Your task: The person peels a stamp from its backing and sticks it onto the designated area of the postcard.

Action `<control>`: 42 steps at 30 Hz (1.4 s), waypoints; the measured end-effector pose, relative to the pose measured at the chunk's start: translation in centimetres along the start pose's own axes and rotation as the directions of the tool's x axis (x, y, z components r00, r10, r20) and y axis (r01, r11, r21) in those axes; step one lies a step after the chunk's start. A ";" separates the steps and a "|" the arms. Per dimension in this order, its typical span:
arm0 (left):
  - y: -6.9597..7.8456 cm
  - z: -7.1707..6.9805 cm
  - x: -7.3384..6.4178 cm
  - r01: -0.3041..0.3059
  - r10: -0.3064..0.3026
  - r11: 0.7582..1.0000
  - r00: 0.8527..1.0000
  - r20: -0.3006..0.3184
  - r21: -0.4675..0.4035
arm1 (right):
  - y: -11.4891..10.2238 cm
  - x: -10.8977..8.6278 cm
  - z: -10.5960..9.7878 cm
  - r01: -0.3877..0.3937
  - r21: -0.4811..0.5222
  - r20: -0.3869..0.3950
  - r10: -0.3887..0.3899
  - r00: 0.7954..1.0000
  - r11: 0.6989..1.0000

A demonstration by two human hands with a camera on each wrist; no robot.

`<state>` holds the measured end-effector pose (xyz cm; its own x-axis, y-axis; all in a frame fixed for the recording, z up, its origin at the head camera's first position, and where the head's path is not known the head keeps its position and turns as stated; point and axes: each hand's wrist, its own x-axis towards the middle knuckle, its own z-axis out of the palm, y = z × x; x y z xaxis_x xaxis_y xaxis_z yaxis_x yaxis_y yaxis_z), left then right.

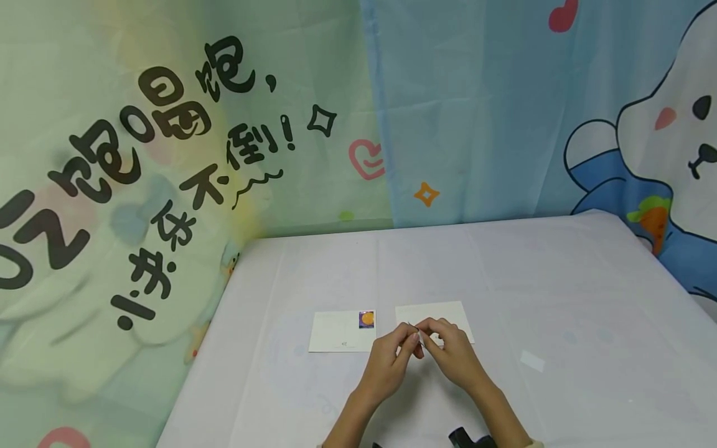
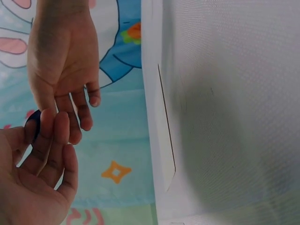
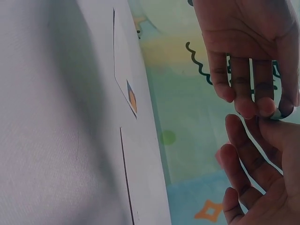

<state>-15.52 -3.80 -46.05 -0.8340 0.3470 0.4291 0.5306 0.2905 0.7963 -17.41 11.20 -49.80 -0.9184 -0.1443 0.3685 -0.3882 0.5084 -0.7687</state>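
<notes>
A small sticker (image 1: 421,339), possibly a stamp, is held between the fingertips of both hands. It is dark blue on one side in the left wrist view, curved (image 2: 33,121), and pale on the other in the right wrist view. My left hand (image 1: 388,362) pinches it between thumb and index finger. From the other side, my right hand (image 1: 452,356) pinches its edge, fingertips nearly meeting the left ones. Behind the right hand lies a white card (image 1: 431,313), partly hidden. Another white card (image 1: 338,330), left of the hands, bears a purple stamp (image 1: 366,319) with an orange disc.
A small white paper piece (image 1: 533,361) lies on the white-covered table (image 1: 560,286), right of the hands. Something black (image 1: 470,438) shows at the bottom edge, by the right forearm. Printed curtains (image 1: 476,112) stand behind and left of the table.
</notes>
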 end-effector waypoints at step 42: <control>-3.9 1.1 -0.5 0.054 -0.054 0.999 0.998 0.022 -0.007 | 0.4 -0.4 0.4 0.023 0.015 -0.091 -0.022 0.996 1.000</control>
<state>-16.99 -4.13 -49.81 -0.8579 0.3501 0.3760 0.4835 0.3026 0.8214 -17.24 11.11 -50.41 -0.8990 -0.0773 0.4311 -0.4105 0.4921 -0.7677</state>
